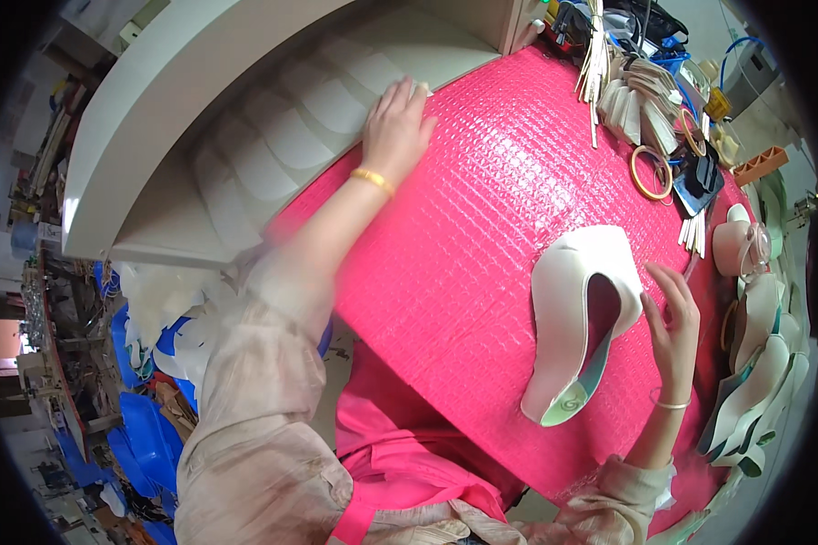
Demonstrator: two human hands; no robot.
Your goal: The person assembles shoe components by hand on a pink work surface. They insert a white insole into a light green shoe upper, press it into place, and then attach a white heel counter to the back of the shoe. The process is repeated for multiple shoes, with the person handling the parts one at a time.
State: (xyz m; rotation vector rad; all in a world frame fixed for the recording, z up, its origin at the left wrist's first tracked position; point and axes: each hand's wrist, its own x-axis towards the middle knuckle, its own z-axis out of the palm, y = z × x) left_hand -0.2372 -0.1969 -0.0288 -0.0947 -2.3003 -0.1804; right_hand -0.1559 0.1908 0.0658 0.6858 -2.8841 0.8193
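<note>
While hemmed by pale case (154,109) beside left hand (396,123) of unclear grip, opens as pink tabletop (463,200) toward loosely spread right hand (674,322), blocked just left of it by white curved piece (556,318), beyond by sticks (594,68).

Left hand (396,123), palm side hidden

L hand (397,130) far fwd, palm dn; R hand (674,325) nearer w/ fingers (671,282) parted.
</note>
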